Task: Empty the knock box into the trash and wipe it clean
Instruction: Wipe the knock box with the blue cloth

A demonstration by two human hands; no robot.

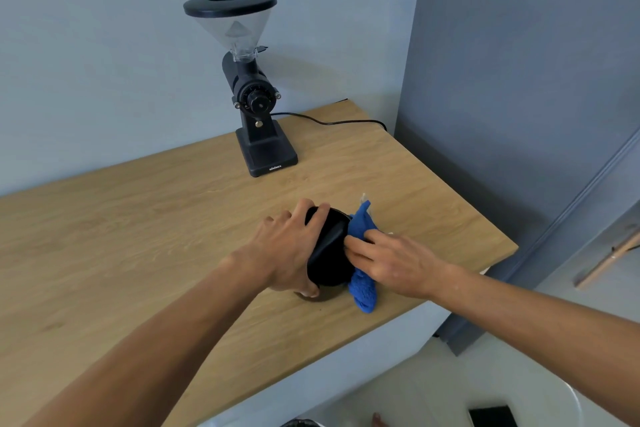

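Observation:
The black round knock box [329,253] lies tipped on its side on the wooden table [138,236], its open mouth facing right. My left hand [287,246] grips it from the left, fingers over its top. My right hand [394,260] presses a blue cloth [362,229] against the box's mouth; part of the cloth hangs out below by the table surface. The inside of the box is hidden by the cloth and hand.
A black coffee grinder [249,90] with a clear hopper stands at the back of the table, its cord [332,121] trailing right. A grey wall panel [519,114] rises at the right. Below the table's near edge, a white bin rim [571,399] and a dark bag show.

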